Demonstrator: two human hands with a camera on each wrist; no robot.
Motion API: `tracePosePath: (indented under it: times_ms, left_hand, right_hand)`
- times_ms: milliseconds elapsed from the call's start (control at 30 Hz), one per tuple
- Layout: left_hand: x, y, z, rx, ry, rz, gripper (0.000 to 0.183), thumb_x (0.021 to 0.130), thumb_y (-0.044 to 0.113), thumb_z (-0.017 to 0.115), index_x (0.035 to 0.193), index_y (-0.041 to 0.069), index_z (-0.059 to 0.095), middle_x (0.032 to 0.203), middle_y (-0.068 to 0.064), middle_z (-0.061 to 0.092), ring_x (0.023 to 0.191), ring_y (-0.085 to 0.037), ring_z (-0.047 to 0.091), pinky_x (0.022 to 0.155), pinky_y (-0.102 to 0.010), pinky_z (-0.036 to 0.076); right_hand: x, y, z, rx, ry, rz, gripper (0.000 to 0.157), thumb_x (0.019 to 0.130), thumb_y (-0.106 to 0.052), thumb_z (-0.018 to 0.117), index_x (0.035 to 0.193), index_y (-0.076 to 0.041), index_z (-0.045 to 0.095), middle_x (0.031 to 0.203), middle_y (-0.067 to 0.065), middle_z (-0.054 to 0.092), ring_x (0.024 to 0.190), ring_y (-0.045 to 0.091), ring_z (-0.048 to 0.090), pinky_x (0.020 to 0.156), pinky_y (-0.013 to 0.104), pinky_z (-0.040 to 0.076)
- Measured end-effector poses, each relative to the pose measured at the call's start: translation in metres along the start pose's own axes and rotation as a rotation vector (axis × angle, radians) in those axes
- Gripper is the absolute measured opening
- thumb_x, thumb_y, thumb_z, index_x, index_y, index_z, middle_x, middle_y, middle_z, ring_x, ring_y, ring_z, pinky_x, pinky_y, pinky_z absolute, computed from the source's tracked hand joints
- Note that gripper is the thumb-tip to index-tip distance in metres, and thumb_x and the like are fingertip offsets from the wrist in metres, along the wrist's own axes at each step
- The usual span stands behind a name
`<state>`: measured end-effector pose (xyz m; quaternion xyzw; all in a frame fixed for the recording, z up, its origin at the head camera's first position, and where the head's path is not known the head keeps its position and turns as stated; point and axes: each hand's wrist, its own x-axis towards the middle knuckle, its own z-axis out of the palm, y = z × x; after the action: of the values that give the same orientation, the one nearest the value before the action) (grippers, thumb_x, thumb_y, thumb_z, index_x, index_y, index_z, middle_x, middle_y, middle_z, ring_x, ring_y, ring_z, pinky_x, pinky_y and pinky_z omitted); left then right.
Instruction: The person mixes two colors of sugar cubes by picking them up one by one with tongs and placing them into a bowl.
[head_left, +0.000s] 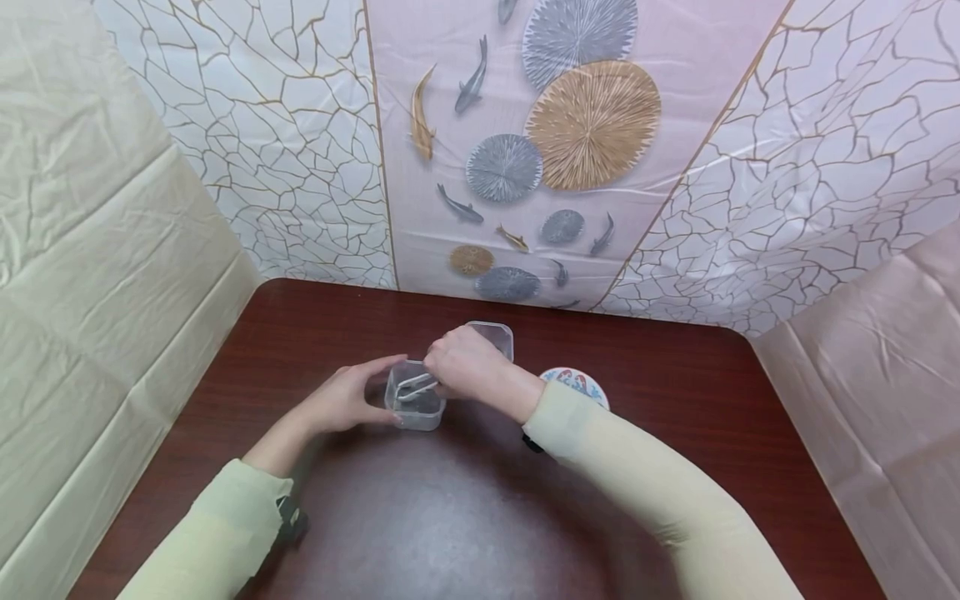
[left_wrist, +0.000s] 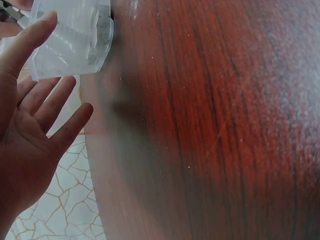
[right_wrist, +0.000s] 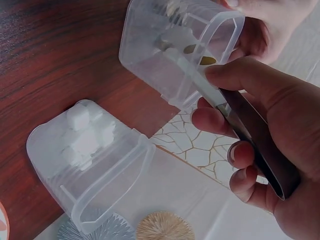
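Note:
My right hand [head_left: 471,364] grips metal tongs [right_wrist: 257,145], fingers wrapped round the arms. The tong tips reach down inside a clear plastic container [head_left: 418,421]; whether they pinch anything there is hard to make out. My left hand [head_left: 341,400] holds this container from the left, thumb on the near side and a finger on the far side. Two fingers of that hand stretch free of the wall in the left wrist view. Behind my right hand stands a second clear container [right_wrist: 50,142], with several white cubes [right_wrist: 85,137] at its bottom.
A round white dish [head_left: 581,385] with a red and blue pattern lies right of the containers, partly covered by my right sleeve. The dark red wooden table [head_left: 322,325] ends at a patterned cloth wall [head_left: 315,167] at the back.

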<state>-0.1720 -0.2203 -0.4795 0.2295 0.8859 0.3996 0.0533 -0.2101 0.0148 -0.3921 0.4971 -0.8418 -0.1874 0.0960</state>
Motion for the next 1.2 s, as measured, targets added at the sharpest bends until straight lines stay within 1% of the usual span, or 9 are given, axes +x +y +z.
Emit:
tracePosePath:
  times_ms: [100, 233, 333, 433, 533, 700, 867, 1067, 1200]
  left_hand:
    - [0.000, 0.000, 0.000, -0.003, 0.001, 0.005, 0.093, 0.078, 0.025, 0.098, 0.156, 0.003, 0.052, 0.141, -0.014, 0.070, 0.130, -0.031, 0.066, 0.111, -0.055, 0.050]
    - [0.000, -0.001, 0.000, -0.012, 0.001, 0.007, 0.093, 0.078, 0.024, 0.098, 0.156, 0.003, 0.052, 0.140, -0.015, 0.070, 0.130, -0.031, 0.067, 0.111, -0.055, 0.050]
    - [0.000, -0.002, 0.000, -0.018, -0.001, 0.004, 0.094, 0.078, 0.024, 0.098, 0.156, 0.003, 0.052, 0.140, -0.015, 0.070, 0.129, -0.031, 0.067, 0.111, -0.056, 0.050]
    - [0.000, -0.002, 0.000, -0.019, -0.006, -0.002, 0.094, 0.078, 0.024, 0.098, 0.157, 0.003, 0.051, 0.140, -0.015, 0.070, 0.129, -0.031, 0.067, 0.111, -0.055, 0.050]
    - [0.001, -0.001, 0.000, -0.016, -0.013, -0.006, 0.094, 0.078, 0.024, 0.098, 0.157, 0.003, 0.051, 0.140, -0.015, 0.070, 0.129, -0.031, 0.067, 0.111, -0.056, 0.050]
    - [0.001, 0.000, -0.001, -0.017, -0.017, -0.009, 0.094, 0.078, 0.024, 0.098, 0.157, 0.003, 0.051, 0.140, -0.015, 0.070, 0.130, -0.031, 0.067, 0.112, -0.056, 0.049]
    - [0.001, 0.000, -0.001, -0.019, -0.010, 0.001, 0.094, 0.078, 0.024, 0.098, 0.156, 0.002, 0.052, 0.140, -0.015, 0.070, 0.130, -0.031, 0.067, 0.112, -0.056, 0.049]
    - [0.001, 0.000, -0.001, -0.015, -0.004, 0.009, 0.093, 0.078, 0.025, 0.098, 0.156, 0.003, 0.052, 0.141, -0.014, 0.070, 0.132, -0.031, 0.066, 0.112, -0.056, 0.049]
    - [0.000, -0.001, 0.000, -0.013, -0.006, 0.011, 0.093, 0.078, 0.025, 0.098, 0.156, 0.003, 0.052, 0.142, -0.015, 0.069, 0.132, -0.031, 0.065, 0.113, -0.056, 0.049]
  right_hand:
    - [-0.004, -0.001, -0.001, -0.025, 0.014, -0.008, 0.018, 0.084, -0.036, 0.085, 0.075, -0.023, 0.077, 0.078, -0.005, 0.075, 0.070, 0.017, 0.071, 0.062, 0.034, 0.057]
    - [-0.008, -0.002, -0.002, -0.040, 0.010, -0.001, 0.019, 0.084, -0.038, 0.085, 0.076, -0.022, 0.078, 0.076, -0.004, 0.075, 0.069, 0.018, 0.071, 0.062, 0.035, 0.057]
    - [-0.011, 0.001, -0.003, -0.021, 0.010, 0.009, 0.020, 0.081, -0.039, 0.086, 0.075, -0.022, 0.077, 0.076, -0.004, 0.075, 0.069, 0.019, 0.071, 0.062, 0.036, 0.057]
    - [-0.014, 0.005, -0.005, 0.009, 0.008, 0.019, 0.020, 0.078, -0.038, 0.086, 0.075, -0.021, 0.076, 0.078, -0.004, 0.075, 0.072, 0.020, 0.072, 0.064, 0.037, 0.058]
    - [-0.015, 0.008, -0.007, 0.027, 0.007, 0.025, 0.020, 0.077, -0.037, 0.087, 0.075, -0.020, 0.076, 0.079, -0.004, 0.075, 0.073, 0.021, 0.073, 0.067, 0.038, 0.058]
    - [-0.013, 0.006, -0.004, 0.024, 0.003, 0.034, 0.018, 0.077, -0.034, 0.087, 0.075, -0.020, 0.077, 0.078, -0.003, 0.075, 0.072, 0.022, 0.072, 0.066, 0.038, 0.058]
    - [-0.006, 0.000, -0.005, 0.024, -0.056, 0.059, 0.015, 0.083, -0.033, 0.086, 0.082, -0.019, 0.080, 0.081, -0.001, 0.077, 0.073, 0.022, 0.072, 0.065, 0.038, 0.058]
    - [0.003, -0.003, -0.007, -0.006, -0.096, 0.075, 0.015, 0.086, -0.034, 0.083, 0.078, -0.021, 0.078, 0.078, -0.002, 0.075, 0.067, 0.017, 0.069, 0.060, 0.034, 0.058]
    - [0.009, -0.002, -0.008, 0.025, -0.165, 0.089, 0.016, 0.087, -0.036, 0.082, 0.081, -0.022, 0.078, 0.079, -0.003, 0.074, 0.068, 0.017, 0.068, 0.062, 0.034, 0.058]
